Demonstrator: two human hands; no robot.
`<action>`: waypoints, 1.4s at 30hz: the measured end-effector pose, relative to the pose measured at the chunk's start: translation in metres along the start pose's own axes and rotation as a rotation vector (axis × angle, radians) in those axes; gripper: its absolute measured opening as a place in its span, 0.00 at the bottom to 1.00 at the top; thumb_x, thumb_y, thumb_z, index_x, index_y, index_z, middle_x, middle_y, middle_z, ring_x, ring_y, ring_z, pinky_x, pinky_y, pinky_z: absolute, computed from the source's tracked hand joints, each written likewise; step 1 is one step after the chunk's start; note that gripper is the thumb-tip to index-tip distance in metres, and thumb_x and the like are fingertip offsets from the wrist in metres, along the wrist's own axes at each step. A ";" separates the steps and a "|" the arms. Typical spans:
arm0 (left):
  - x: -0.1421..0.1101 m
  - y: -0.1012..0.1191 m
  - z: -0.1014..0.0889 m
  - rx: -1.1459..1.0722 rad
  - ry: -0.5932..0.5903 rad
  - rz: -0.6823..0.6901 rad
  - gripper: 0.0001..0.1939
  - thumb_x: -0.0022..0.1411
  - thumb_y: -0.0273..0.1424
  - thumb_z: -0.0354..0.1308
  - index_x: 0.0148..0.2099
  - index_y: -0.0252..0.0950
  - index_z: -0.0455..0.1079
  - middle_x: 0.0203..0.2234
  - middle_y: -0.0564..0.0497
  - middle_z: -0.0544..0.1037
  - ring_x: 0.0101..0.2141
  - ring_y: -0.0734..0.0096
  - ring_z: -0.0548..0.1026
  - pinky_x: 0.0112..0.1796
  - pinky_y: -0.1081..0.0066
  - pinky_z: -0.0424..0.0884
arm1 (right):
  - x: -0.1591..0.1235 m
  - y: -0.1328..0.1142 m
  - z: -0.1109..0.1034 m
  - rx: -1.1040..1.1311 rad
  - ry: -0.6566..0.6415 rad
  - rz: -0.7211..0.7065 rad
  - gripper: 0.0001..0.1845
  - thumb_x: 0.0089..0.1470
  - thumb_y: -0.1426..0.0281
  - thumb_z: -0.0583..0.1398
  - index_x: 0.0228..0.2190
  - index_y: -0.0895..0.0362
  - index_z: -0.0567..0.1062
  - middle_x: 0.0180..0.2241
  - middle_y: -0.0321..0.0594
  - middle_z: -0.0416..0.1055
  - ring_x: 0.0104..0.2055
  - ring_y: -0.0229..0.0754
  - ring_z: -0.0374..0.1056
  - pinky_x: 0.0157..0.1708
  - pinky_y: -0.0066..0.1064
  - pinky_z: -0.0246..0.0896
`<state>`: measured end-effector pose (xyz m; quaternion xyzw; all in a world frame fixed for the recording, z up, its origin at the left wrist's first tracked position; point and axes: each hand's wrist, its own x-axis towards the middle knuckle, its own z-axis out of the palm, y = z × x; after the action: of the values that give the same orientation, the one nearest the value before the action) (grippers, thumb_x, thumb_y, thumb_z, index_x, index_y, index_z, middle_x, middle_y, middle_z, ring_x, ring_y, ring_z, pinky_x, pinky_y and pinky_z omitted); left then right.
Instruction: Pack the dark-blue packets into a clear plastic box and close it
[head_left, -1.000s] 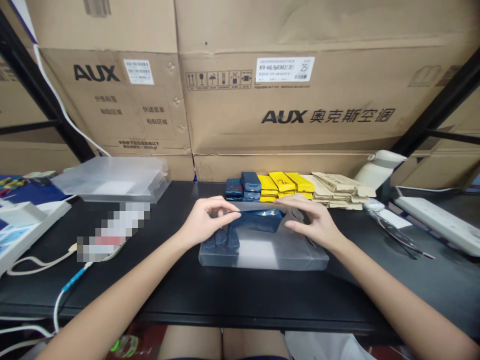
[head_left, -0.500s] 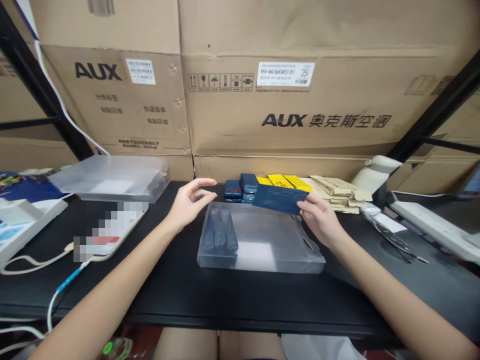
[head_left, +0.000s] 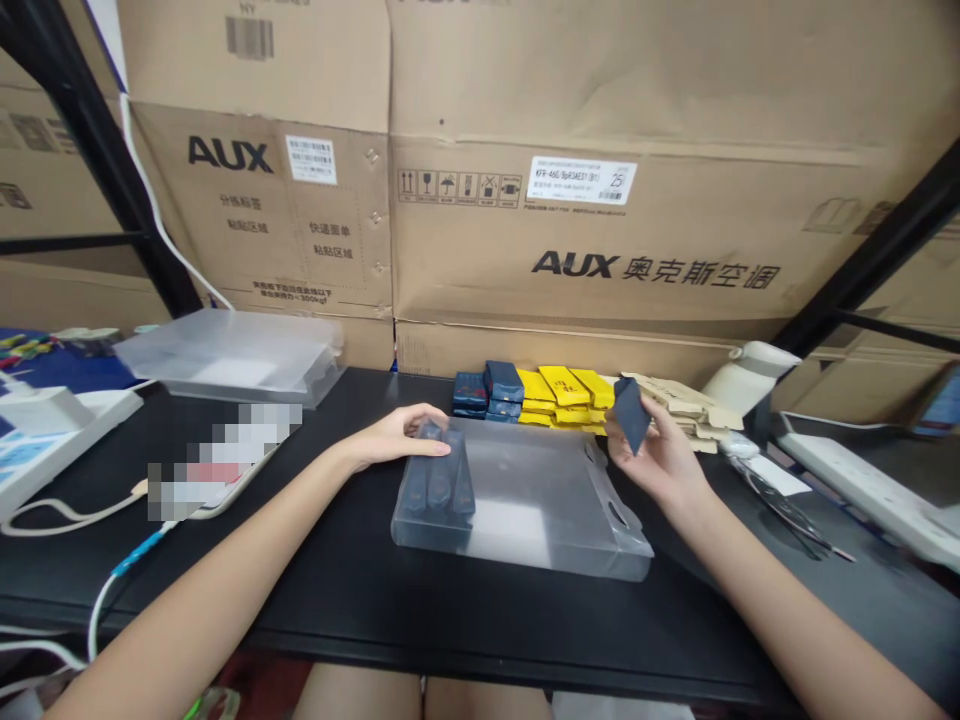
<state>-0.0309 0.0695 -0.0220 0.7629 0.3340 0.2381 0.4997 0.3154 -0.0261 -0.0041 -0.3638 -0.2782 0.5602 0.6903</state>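
A clear plastic case lies flat on the black desk, with several dark blue packets side by side at its left end. My left hand is at the case's far left corner, thumb and fingers bent around it over the packets' far ends. Whether the fingers press the packets or only the plastic, I cannot tell. In my right hand a flat dark blue packet is held, tilted with a corner downward, above the case's right end, near its handle cutout.
Behind the case stand stacks of blue packets, yellow packets and beige packets. A white bottle leans at the right. Another clear case, a phone and a power strip flank the work area; cardboard rises behind.
My left hand has come down from the air onto the case's far left corner. My right hand has moved slightly right, turning the blue packet from lying lengthwise to a steep tilt.
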 end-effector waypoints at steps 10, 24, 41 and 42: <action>0.002 -0.003 -0.002 0.023 0.012 0.031 0.23 0.47 0.39 0.67 0.44 0.36 0.69 0.42 0.49 0.74 0.42 0.67 0.70 0.44 0.67 0.63 | 0.001 0.007 0.003 0.118 0.038 0.042 0.14 0.43 0.74 0.70 0.23 0.55 0.68 0.13 0.24 0.64 0.11 0.26 0.58 0.09 0.14 0.58; 0.000 -0.004 -0.005 0.047 0.003 0.042 0.24 0.48 0.41 0.67 0.45 0.36 0.70 0.44 0.48 0.73 0.45 0.64 0.70 0.48 0.66 0.63 | 0.007 0.014 0.007 0.050 0.181 -0.009 0.14 0.42 0.86 0.65 0.24 0.57 0.71 0.23 0.33 0.74 0.25 0.31 0.73 0.27 0.15 0.74; -0.003 0.005 -0.004 0.034 0.005 0.012 0.24 0.47 0.40 0.67 0.45 0.35 0.69 0.44 0.48 0.73 0.47 0.63 0.69 0.52 0.63 0.60 | 0.001 0.019 0.013 -0.043 0.038 -0.046 0.20 0.34 0.89 0.64 0.16 0.53 0.65 0.23 0.29 0.75 0.36 0.36 0.76 0.40 0.21 0.75; -0.004 0.006 -0.004 0.040 0.006 0.008 0.24 0.47 0.41 0.67 0.45 0.35 0.69 0.44 0.48 0.73 0.47 0.63 0.69 0.51 0.64 0.60 | 0.001 0.019 0.013 -0.048 0.039 -0.045 0.20 0.35 0.89 0.64 0.16 0.53 0.66 0.24 0.30 0.75 0.36 0.37 0.76 0.40 0.22 0.75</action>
<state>-0.0343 0.0672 -0.0154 0.7734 0.3370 0.2356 0.4825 0.2946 -0.0202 -0.0121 -0.3846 -0.2861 0.5306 0.6990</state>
